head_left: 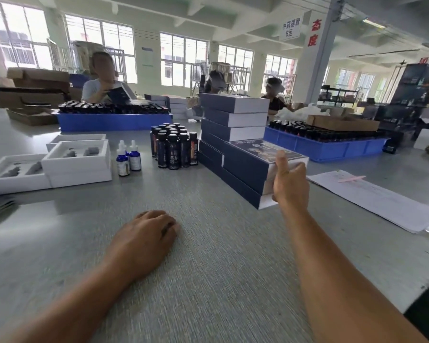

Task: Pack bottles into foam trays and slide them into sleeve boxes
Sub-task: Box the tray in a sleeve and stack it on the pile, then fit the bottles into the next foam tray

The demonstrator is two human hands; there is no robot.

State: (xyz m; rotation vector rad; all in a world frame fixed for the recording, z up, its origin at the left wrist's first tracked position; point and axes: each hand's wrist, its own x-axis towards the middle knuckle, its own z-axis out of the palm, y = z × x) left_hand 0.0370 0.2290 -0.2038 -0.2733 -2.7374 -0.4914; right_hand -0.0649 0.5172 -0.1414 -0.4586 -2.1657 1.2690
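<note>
My right hand (pixel 290 186) grips the near end of a dark blue sleeve box (pixel 253 159), thumb on its printed top, on a low stack of the same boxes. A taller stack of sleeve boxes (pixel 233 117) stands behind it. My left hand (pixel 146 233) rests palm down on the grey table, holding nothing. Left of the boxes stands a cluster of dark bottles (pixel 174 147). Two small blue dropper bottles (pixel 129 158) stand beside them. White foam trays (pixel 77 159) with grey cut-outs lie at the left, one more tray (pixel 13 173) nearer the edge.
Blue crates full of dark bottles sit at the back left (pixel 114 121) and at the right (pixel 332 144), a cardboard box (pixel 342 123) on the right one. Paper sheets (pixel 377 196) lie at the right. Other people work across the table.
</note>
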